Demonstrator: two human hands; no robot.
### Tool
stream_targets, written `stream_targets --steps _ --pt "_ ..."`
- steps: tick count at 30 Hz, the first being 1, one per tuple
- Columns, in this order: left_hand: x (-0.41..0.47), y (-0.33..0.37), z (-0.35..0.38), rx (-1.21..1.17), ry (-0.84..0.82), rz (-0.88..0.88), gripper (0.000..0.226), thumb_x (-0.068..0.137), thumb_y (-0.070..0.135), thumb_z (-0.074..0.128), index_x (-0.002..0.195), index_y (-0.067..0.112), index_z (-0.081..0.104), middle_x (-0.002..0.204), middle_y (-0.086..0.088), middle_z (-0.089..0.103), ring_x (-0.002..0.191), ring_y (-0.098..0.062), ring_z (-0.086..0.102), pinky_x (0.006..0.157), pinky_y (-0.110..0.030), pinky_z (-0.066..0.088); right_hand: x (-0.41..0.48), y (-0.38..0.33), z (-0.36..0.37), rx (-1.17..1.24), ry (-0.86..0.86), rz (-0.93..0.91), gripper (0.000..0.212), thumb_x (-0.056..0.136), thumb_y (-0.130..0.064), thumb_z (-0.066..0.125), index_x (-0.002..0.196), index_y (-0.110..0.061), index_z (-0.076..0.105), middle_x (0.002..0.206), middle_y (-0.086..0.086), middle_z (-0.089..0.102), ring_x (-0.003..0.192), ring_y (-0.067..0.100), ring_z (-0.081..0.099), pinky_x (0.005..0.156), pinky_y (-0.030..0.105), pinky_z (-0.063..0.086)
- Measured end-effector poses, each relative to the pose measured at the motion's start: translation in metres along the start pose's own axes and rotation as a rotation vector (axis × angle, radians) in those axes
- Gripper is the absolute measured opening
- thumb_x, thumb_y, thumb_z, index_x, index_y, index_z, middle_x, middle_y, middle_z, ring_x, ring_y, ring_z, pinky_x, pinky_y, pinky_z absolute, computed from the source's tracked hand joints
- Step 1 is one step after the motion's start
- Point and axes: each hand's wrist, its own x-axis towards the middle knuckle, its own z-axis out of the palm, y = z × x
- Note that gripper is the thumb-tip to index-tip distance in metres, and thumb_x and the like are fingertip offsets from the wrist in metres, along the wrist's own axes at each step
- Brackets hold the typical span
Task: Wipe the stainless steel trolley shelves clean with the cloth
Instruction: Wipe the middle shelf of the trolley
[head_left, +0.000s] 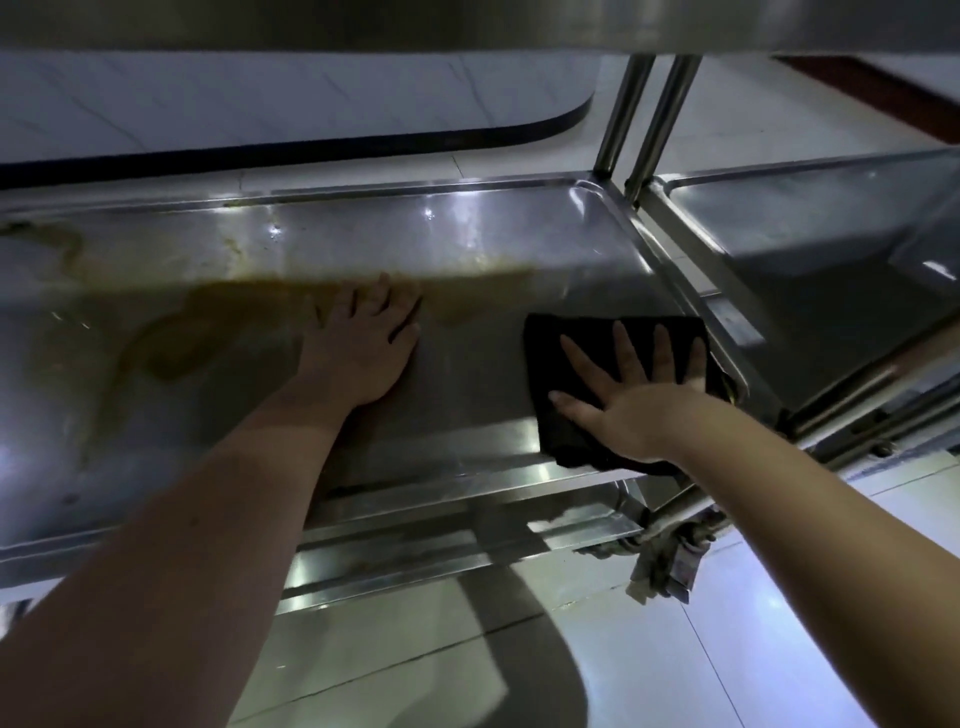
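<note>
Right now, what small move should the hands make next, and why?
Probably slide the right hand, pressing the black cloth flat, leftward across the shelf into the brownish stain. The cloth sits at the shelf's right end, while the stain spreads around the left hand, unwiped.

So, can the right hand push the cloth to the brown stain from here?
Probably yes: the right hand presses the cloth flat on the same shelf, with bare steel between it and the brown stain. Only the left hand rests at the stain's edge.
</note>
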Motion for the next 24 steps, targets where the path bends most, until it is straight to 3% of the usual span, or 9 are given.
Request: stream_targets --steps 5,8,12,14,19,24 --pt "0.001 -0.001 0.003 0.014 0.019 0.007 0.051 0.102 0.053 0.017 0.152 0.051 0.006 0.165 0.012 0.0 0.151 -0.026 0.003 0.117 -0.06 -0.001 0.103 -0.011 -0.051 0.149 0.19 -0.025 0.07 0.083 -0.084 0.015 0.147 -0.059 -0.003 0.164 -0.002 -0.011 0.145 0.047 -0.013 0.115 0.062 -0.01" --pt "0.002 -0.001 0.003 -0.008 0.067 -0.026 0.051 0.103 0.047 0.022 0.154 0.044 0.012 0.165 0.009 0.003 0.151 -0.024 0.006 0.119 -0.056 0.002 0.145 -0.035 -0.073 0.194 0.2 0.016 0.071 0.085 -0.083 0.015 0.148 -0.056 -0.001 0.164 0.001 -0.01 0.144 0.05 -0.014 0.111 0.068 -0.01" --pt "0.0 -0.003 0.001 0.018 0.106 -0.167 0.052 0.104 0.045 0.02 0.155 0.036 0.015 0.165 0.004 0.003 0.15 -0.029 0.008 0.118 -0.056 0.002 0.136 -0.089 -0.059 0.089 0.219 -0.271 0.07 0.084 -0.083 0.012 0.146 -0.058 -0.006 0.164 -0.002 -0.011 0.144 0.05 -0.014 0.11 0.069 -0.011" --pt "-0.001 -0.002 0.0 0.044 0.078 -0.182 0.053 0.103 0.047 0.017 0.155 0.037 0.012 0.165 0.005 0.002 0.15 -0.03 0.007 0.117 -0.059 -0.002 0.134 -0.078 -0.052 0.069 0.252 -0.346 0.066 0.084 -0.084 0.014 0.144 -0.062 -0.004 0.164 -0.007 -0.008 0.145 0.047 -0.011 0.112 0.066 -0.008" --pt "0.001 0.001 0.002 0.039 0.063 -0.179 0.054 0.103 0.048 0.016 0.155 0.038 0.011 0.165 0.006 0.001 0.151 -0.03 0.003 0.117 -0.059 -0.001 0.155 0.008 -0.061 0.149 0.224 -0.004 0.069 0.086 -0.081 0.018 0.148 -0.057 0.002 0.165 -0.003 -0.003 0.146 0.047 -0.007 0.115 0.064 -0.005" --pt "0.0 0.001 0.001 0.028 0.058 -0.184 0.054 0.103 0.047 0.017 0.155 0.037 0.011 0.165 0.005 0.002 0.151 -0.027 0.002 0.118 -0.056 0.0 0.167 -0.036 -0.074 0.265 0.209 0.137 0.072 0.086 -0.082 0.017 0.151 -0.052 0.006 0.165 0.0 -0.005 0.143 0.052 -0.012 0.11 0.07 -0.01"
